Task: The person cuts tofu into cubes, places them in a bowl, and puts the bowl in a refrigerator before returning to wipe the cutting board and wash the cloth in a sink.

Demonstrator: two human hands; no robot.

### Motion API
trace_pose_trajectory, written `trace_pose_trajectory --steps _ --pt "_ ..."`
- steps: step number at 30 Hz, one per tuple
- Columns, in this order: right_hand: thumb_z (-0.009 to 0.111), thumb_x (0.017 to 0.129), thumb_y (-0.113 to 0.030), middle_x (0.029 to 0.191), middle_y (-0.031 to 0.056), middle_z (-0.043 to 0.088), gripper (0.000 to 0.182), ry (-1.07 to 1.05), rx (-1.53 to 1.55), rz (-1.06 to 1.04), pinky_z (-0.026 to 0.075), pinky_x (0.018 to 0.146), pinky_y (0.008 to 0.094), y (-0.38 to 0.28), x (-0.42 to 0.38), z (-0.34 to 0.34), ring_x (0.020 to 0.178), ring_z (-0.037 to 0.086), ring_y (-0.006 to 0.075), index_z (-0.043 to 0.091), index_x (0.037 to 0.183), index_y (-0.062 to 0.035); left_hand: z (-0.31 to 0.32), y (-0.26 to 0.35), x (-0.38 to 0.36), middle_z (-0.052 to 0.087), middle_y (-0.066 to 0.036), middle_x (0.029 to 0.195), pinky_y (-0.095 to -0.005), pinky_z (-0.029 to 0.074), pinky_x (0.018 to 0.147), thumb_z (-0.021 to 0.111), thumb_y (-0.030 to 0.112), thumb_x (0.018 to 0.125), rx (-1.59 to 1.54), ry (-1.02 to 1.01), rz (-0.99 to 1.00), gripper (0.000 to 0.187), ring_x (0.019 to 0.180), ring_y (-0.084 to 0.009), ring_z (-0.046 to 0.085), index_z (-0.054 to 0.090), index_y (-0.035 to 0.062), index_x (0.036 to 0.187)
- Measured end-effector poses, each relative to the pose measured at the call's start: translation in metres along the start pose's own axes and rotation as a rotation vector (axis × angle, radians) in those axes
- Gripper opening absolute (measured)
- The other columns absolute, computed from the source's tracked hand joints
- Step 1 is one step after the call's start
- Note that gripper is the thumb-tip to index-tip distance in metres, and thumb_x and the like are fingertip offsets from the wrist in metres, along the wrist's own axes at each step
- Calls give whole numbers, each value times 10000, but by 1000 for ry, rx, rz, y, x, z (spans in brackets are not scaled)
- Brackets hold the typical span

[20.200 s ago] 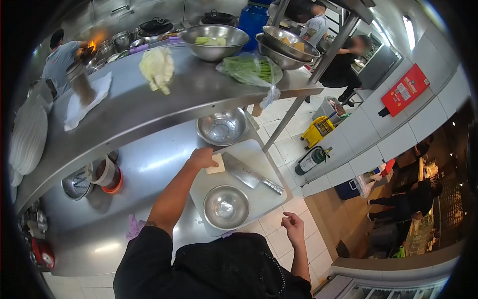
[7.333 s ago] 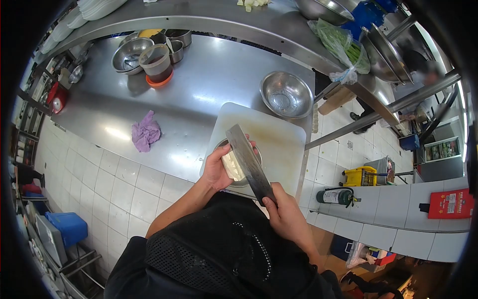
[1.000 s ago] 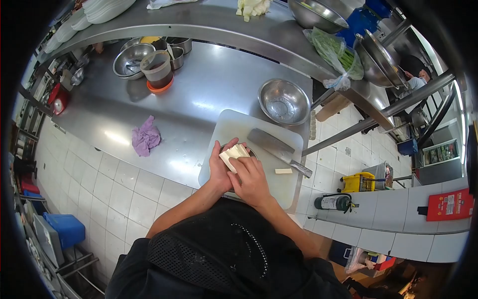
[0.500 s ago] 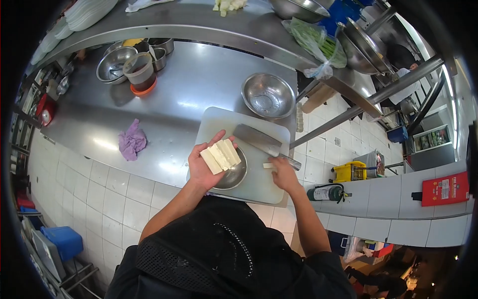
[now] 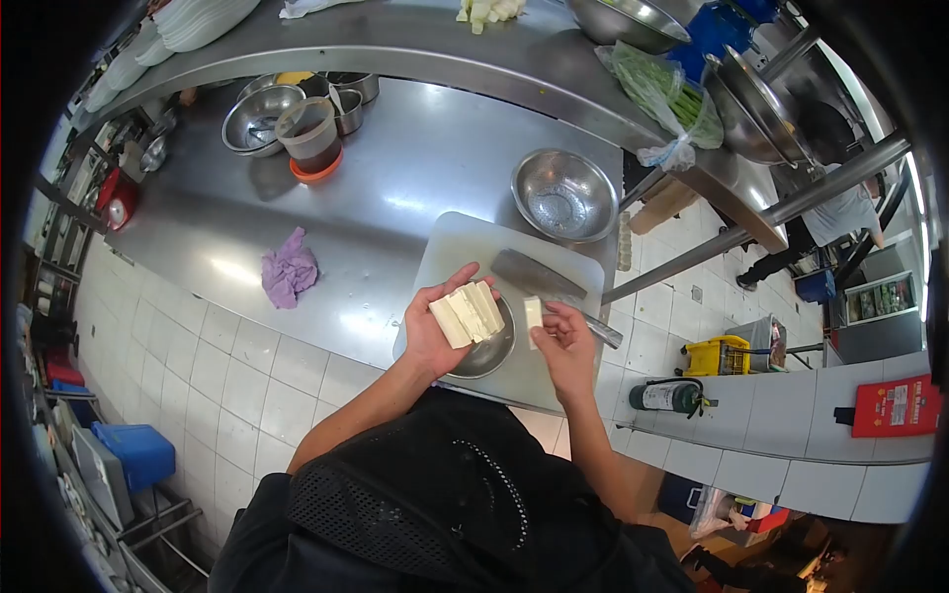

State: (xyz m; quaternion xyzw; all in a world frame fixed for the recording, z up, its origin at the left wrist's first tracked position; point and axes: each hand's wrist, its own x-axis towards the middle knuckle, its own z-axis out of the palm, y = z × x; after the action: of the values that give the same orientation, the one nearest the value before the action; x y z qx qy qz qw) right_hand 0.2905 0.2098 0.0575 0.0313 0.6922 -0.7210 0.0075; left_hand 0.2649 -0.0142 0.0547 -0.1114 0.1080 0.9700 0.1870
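Stainless worktop bears a white cutting board, on which a cleaver lies flat and a small steel bowl stands near the edge closest to the person, with a larger steel bowl just beyond the board and a crumpled purple cloth well off to the left. Left hand, palm up and fingers extended, supports a sliced pale block above the small bowl, partly covering it. Right hand pinches one separate slice between thumb and fingers, over the board beside the bowl.
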Motion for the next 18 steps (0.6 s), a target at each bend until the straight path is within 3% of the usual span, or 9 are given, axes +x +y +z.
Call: trace_pose_trajectory --steps 2,5,8,11,18 --pt "714 902 56 1051 90 703 418 -46 128 -30 533 853 285 -37 -6 33 945 658 148 592 1298 4 2 -2 3 530 -200 1493 -555 425 1142 442 365 938 53 -28 19 720 1338 -405 538 370 76 1593" --pt "728 900 37 1053 90 701 372 -140 -33 -114 542 819 289 -63 -11 62 929 656 135 619 1254 4 17 -6 1 582 -179 1414 -512 482 1088 446 329 957 82 -14 50 638 1246 -355 602 444 52 1532" --pt "768 871 -8 986 119 664 278 -174 -463 -407 544 698 309 -66 -8 74 815 667 185 685 1135 24 24 -5 -5 592 -166 1389 -500 492 1072 442 330 964 65 -26 17 634 1225 -332 604 435 56 1536" --pt "763 869 -9 968 141 650 265 -120 -668 -578 552 694 325 -65 -13 78 784 669 236 699 1123 27 15 -9 3 602 -156 1368 -500 498 1059 438 331 972 64 1 56 624 1222 -318 602 438 62 1535" --pt "736 887 -6 1011 165 662 224 -137 -628 -563 574 693 361 -57 -9 77 834 690 277 709 1105 38 15 -11 1 613 -143 1364 -499 500 1054 432 341 981 89 3 52 609 1238 -306 600 459 75 1528"
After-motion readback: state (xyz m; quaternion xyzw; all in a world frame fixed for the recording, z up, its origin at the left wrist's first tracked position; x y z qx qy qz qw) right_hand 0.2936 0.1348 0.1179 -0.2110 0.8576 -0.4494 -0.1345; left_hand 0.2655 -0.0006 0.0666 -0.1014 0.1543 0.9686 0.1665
